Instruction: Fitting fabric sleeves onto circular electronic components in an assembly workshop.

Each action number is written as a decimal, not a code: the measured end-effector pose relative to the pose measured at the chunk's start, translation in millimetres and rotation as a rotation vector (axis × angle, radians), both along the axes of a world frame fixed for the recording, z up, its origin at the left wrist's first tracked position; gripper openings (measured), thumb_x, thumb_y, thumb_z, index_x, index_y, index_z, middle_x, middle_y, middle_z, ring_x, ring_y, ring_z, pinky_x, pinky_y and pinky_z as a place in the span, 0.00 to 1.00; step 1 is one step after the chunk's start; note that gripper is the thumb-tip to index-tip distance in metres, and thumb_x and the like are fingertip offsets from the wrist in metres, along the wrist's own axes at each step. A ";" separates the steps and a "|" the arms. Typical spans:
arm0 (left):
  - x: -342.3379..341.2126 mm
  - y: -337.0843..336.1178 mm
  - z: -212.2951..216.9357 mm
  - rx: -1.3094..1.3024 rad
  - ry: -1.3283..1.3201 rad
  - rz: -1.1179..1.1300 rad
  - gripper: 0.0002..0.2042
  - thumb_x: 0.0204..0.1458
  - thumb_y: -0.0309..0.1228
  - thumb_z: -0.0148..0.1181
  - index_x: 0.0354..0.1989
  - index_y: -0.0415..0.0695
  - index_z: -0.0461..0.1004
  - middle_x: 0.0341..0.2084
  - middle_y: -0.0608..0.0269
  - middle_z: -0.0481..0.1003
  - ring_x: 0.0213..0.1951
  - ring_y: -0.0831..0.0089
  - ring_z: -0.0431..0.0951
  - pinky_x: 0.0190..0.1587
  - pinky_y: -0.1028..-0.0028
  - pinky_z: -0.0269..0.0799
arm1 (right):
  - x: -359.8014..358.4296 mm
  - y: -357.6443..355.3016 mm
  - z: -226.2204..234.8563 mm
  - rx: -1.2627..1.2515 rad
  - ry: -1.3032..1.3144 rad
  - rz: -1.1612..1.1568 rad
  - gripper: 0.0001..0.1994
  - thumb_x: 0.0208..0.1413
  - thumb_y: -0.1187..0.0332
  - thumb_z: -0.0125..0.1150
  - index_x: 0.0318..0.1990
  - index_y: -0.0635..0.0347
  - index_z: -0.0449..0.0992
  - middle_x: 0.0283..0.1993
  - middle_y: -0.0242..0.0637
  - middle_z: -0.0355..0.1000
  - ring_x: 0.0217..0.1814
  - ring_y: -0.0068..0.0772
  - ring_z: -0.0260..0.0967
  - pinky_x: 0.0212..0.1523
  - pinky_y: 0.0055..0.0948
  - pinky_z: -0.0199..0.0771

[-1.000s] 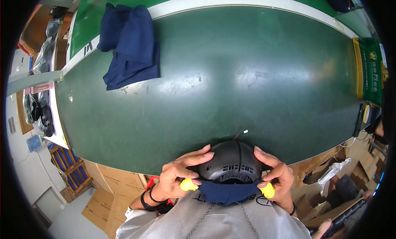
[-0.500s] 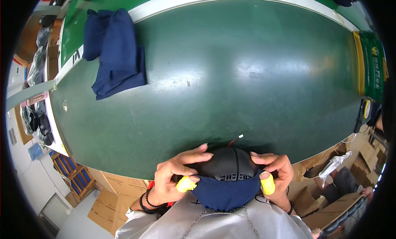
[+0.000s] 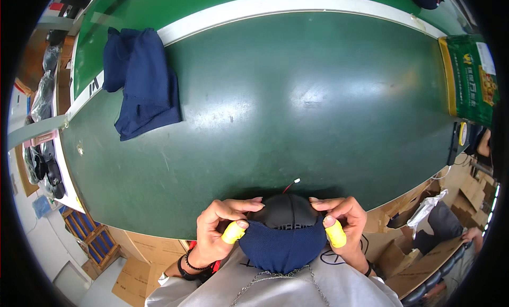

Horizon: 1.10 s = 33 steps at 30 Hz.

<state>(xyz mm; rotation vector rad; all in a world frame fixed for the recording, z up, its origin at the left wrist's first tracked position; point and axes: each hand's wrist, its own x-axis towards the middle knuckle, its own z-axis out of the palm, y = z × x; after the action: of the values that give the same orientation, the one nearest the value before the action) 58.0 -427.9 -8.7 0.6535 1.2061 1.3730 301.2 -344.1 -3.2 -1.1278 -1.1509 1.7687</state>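
At the near table edge, against my body, is a black rounded shell (image 3: 278, 210) with a slotted grille and a lengthwise seam. A dark-blue knit fabric cover (image 3: 283, 248) wraps its near part, leaving the far part bare. My left hand (image 3: 225, 226) pinches the cover's edge with its thumb, fingers resting on the shell's left side. Opposite it, my right hand (image 3: 343, 225) grips the edge at the right in the same way. Both thumbs wear yellow wraps. A thin red wire with a white connector (image 3: 296, 181) sticks out beyond the shell onto the table.
Folded dark-blue fabric (image 3: 146, 89) lies on the green table (image 3: 254, 137) at the far left. A green and yellow bag (image 3: 469, 79) stands at the right edge. Cardboard boxes (image 3: 424, 270) are below the table at right, near another person's hand (image 3: 469, 234).
The cover's edge now lies farther up over the shell, hiding more of the grille. Both hands and the shell sit slightly farther left in view.
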 end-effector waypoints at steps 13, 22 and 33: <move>-7.2 -13.2 -15.6 -0.026 0.216 0.050 0.17 0.63 0.42 0.64 0.47 0.39 0.72 0.53 0.41 0.78 0.55 0.56 0.79 0.66 0.55 0.70 | -6.9 -3.3 -2.8 0.063 -0.005 0.091 0.05 0.65 0.73 0.66 0.40 0.61 0.74 0.57 0.47 0.80 0.58 0.31 0.77 0.58 0.33 0.75; 3.8 -42.2 -13.8 0.216 0.902 -0.023 0.23 0.64 0.41 0.56 0.56 0.32 0.76 0.54 0.40 0.77 0.55 0.48 0.77 0.60 0.56 0.72 | -2.7 -23.1 -12.2 0.220 0.150 -0.010 0.07 0.68 0.73 0.62 0.41 0.64 0.69 0.55 0.47 0.79 0.55 0.27 0.75 0.57 0.31 0.75; 34.6 -41.8 -43.6 0.298 0.262 0.062 0.36 0.71 0.58 0.36 0.75 0.39 0.55 0.70 0.49 0.62 0.68 0.57 0.68 0.73 0.57 0.62 | -22.0 -39.7 -27.1 0.200 0.198 -0.144 0.06 0.72 0.71 0.55 0.42 0.63 0.67 0.52 0.45 0.78 0.55 0.24 0.74 0.58 0.30 0.74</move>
<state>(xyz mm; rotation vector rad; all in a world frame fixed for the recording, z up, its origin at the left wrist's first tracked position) 92.6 -469.7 -52.2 1.0383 1.2442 1.5714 279.2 -383.8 -30.4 -0.8740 -1.0724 1.5771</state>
